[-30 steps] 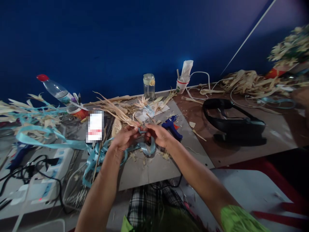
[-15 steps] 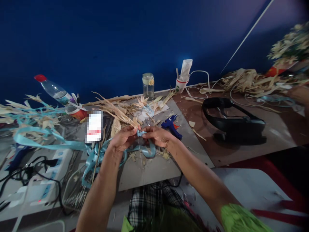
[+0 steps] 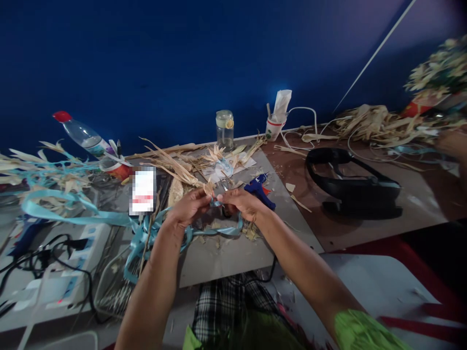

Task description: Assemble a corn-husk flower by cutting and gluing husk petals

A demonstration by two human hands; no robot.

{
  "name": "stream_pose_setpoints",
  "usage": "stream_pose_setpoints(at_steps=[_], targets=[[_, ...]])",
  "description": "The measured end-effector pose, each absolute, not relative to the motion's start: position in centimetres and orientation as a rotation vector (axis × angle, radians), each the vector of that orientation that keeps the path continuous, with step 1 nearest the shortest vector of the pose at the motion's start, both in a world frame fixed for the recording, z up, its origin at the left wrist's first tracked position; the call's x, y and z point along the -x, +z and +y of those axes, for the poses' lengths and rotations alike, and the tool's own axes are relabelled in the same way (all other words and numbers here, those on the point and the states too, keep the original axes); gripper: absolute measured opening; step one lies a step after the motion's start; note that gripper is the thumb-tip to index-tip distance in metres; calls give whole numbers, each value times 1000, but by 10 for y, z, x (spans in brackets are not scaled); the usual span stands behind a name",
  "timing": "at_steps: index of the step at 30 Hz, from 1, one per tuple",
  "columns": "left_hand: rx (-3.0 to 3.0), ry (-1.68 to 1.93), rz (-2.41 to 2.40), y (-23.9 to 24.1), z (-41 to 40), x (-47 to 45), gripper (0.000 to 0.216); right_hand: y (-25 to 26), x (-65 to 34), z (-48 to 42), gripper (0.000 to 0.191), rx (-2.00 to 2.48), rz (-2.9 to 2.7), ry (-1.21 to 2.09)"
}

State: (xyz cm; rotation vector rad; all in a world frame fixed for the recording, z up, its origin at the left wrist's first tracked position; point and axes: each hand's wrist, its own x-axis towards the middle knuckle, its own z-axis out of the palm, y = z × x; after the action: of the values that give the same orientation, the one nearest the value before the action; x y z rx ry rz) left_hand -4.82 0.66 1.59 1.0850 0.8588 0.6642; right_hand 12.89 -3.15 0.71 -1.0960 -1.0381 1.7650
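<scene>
My left hand (image 3: 190, 206) is closed in a pinch on a small pale piece of dried husk (image 3: 208, 188). Against it, my right hand (image 3: 241, 202) pinches a light blue ribbon (image 3: 229, 231) between thumb and fingers. The ribbon loops below both hands and runs left into a tangle of more ribbon. Fingertips of the two hands nearly meet, and they partly hide where the ribbon crosses the husk. Just right of my right hand lies a blue glue gun (image 3: 260, 189). Behind the hands, a husk flower (image 3: 218, 154) rests on white paper.
At the left are a power strip (image 3: 85, 257) with black cables, a phone (image 3: 143, 191) and a tilted bottle (image 3: 82, 133). A lidded jar (image 3: 224, 131) and a paper cup (image 3: 274, 127) stand by the wall. A black frame-like object (image 3: 355, 187) lies right; another person's hand (image 3: 452, 143) shows beyond.
My right hand has shifted slightly and the ribbon below it has been drawn up, its hanging loop flatter. The husk piece stands more visible above my left fingertips.
</scene>
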Motion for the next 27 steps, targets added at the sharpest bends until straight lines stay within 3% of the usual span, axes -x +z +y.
stream_pose_setpoints(at_steps=[4,10,20,27], targets=[[-1209,673,938,11,8,46,19,-2,-126,-30,27,1325,-1267,1558],[-1297,631,961,13,6,47,16,-11,-128,-27,19,1280,-1394,1499],[-1261,594,959,19,3,44,21,2,-132,-28,38,1302,-1513,1149],[-1197,752,939,15,5,46,21,2,-135,-29,38,1301,-1453,1334]])
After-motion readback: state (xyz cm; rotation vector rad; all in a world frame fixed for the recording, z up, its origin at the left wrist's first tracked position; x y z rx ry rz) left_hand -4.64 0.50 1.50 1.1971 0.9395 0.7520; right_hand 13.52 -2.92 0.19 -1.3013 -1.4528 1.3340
